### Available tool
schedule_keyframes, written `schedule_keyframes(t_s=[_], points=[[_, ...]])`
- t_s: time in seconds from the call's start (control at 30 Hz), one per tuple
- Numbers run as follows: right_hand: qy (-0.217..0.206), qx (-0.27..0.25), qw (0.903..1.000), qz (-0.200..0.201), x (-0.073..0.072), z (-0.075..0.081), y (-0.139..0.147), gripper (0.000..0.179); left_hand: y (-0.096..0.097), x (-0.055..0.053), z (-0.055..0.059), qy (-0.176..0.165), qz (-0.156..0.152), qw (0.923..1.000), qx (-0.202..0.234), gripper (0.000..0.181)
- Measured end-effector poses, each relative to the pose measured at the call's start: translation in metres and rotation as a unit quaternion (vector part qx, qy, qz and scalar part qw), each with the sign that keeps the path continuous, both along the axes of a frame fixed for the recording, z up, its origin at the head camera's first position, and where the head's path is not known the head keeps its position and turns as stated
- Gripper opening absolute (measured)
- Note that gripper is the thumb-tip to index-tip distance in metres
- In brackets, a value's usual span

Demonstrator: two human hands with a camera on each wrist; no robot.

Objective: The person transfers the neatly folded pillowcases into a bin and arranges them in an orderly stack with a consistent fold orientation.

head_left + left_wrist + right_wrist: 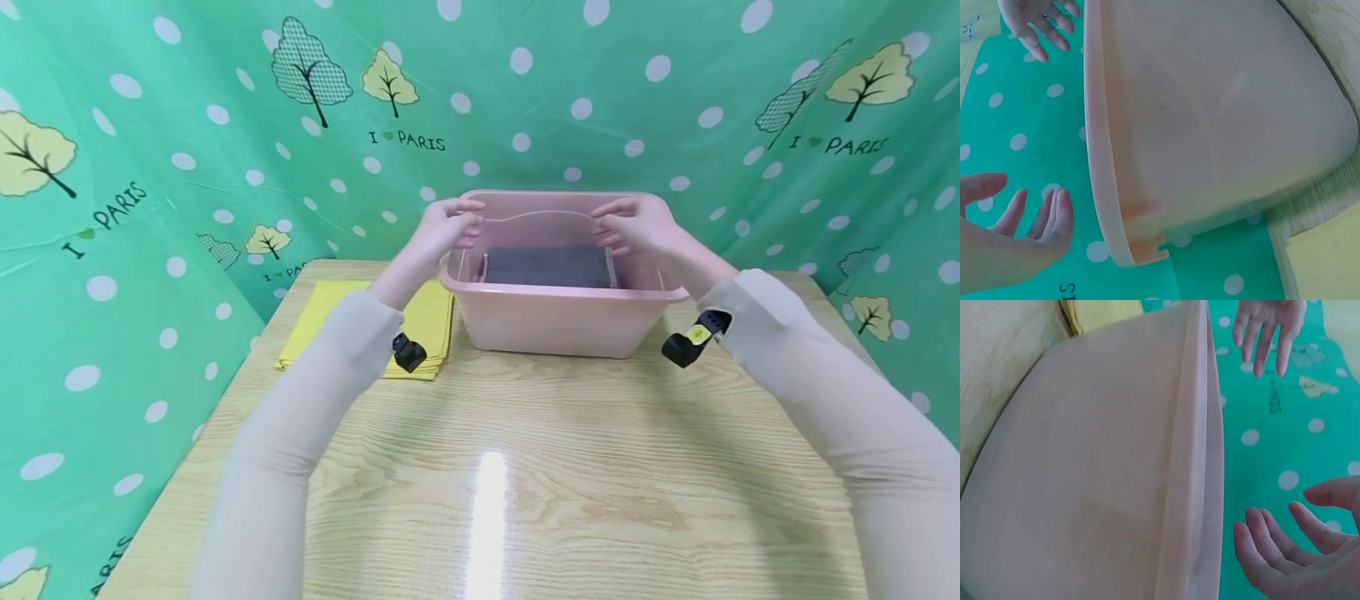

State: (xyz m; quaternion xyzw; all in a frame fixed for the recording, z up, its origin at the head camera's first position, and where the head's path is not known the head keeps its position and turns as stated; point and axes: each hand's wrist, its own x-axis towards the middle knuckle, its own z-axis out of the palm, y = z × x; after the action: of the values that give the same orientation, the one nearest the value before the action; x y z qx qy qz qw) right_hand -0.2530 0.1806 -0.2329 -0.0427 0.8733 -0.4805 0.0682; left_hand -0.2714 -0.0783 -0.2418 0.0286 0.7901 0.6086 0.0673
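Observation:
A pink plastic tub (555, 321) stands toward the back of the wooden table. Inside it lies a dark grey-blue folded thing (547, 267), probably cloth, with pale edging at its sides. My left hand (452, 223) hovers over the tub's left end, fingers loosely bent and nothing between them. Above the right end is my right hand (637, 225), likewise holding nothing. In the left wrist view the left hand (1022, 225) shows spread, relaxed fingers beside the tub's rim (1094, 125). The right wrist view has the right hand (1304, 544) with parted fingers near the rim.
A stack of folded yellow cloth (423, 321) lies left of the tub, close against it. Behind the table (570, 467) hangs a green dotted curtain (525, 100) with printed trees. Each wrist carries a small black camera on a strap.

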Motion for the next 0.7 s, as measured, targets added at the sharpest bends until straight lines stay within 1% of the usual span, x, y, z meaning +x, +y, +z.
schedule_keyframes(t_s=[0.2,0.4,0.5,0.6,0.7], points=[[0.02,-0.021,0.9989,0.036,0.014,-0.001,-0.01,0.035,-0.011,0.012,0.0,0.034,-0.024,0.999,-0.016,0.034],[0.039,-0.03,0.9977,0.047,0.026,-0.004,-0.021,0.031,-0.025,0.026,0.002,0.064,-0.032,0.997,-0.031,0.033],[0.045,-0.03,0.9971,0.053,0.03,-0.005,-0.027,0.03,-0.032,0.033,0.002,0.076,-0.035,0.9957,-0.038,0.033],[0.051,-0.015,0.997,0.055,0.034,-0.006,-0.031,0.029,-0.04,0.04,0.0,0.088,-0.043,0.9943,-0.041,0.033],[0.066,-0.008,0.9957,0.065,0.038,-0.007,-0.035,0.029,-0.047,0.046,-0.002,0.095,-0.051,0.9933,-0.041,0.034]])
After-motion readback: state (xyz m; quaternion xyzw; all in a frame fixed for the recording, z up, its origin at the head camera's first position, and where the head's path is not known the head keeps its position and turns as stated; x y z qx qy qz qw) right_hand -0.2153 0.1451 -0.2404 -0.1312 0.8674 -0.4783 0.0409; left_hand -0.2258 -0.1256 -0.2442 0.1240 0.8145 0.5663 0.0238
